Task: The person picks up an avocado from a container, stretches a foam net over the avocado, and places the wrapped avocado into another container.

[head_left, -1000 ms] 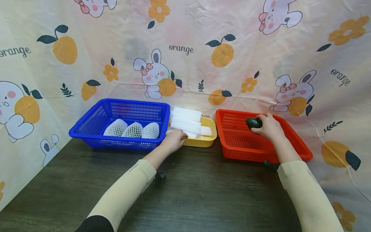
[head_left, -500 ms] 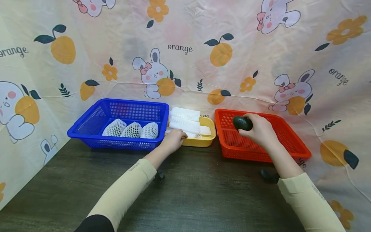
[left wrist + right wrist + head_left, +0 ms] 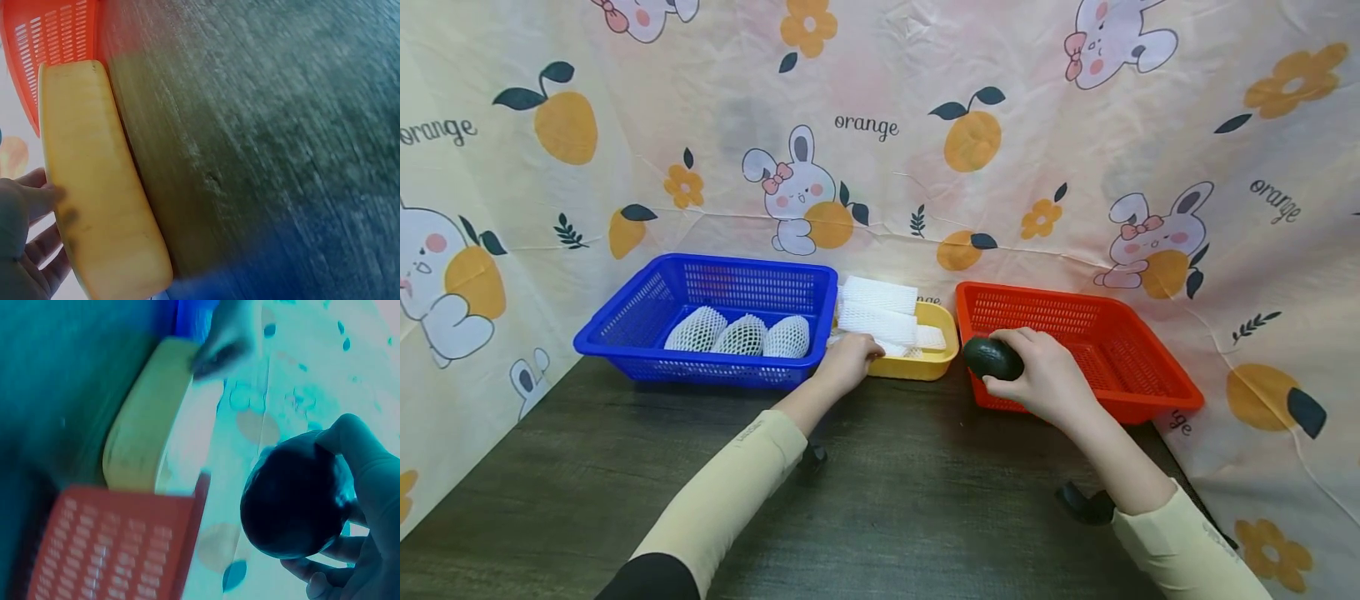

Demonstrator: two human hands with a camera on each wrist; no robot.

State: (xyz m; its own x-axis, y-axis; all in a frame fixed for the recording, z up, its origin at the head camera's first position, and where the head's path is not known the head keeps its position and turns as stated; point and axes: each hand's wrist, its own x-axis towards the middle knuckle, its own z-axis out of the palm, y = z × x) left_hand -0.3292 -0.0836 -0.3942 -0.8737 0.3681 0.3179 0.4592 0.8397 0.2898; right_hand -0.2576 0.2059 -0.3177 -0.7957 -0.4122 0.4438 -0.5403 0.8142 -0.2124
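My right hand (image 3: 1040, 377) holds a dark green avocado (image 3: 992, 359) between thumb and fingers, over the near left corner of the red basket (image 3: 1157, 367). The avocado (image 3: 297, 497) looms large in the right wrist view. My left hand (image 3: 847, 367) is at the front left rim of a yellow bin (image 3: 917, 368), fingers bent over the edge. Whether those fingers pinch anything is hidden. White foam net sleeves (image 3: 880, 321) are piled in the yellow bin. In the left wrist view, the left hand (image 3: 28, 231) touches the bin's rim.
A blue basket (image 3: 760, 375) on the left holds three avocados in white foam nets (image 3: 741, 337). Dark wooden table (image 3: 910, 483) lies in front of the containers. A printed curtain (image 3: 895, 183) hangs right behind them.
My right hand has carried the avocado left and toward me, from above the middle of the red basket to its near left corner. The left hand stays at the yellow bin.
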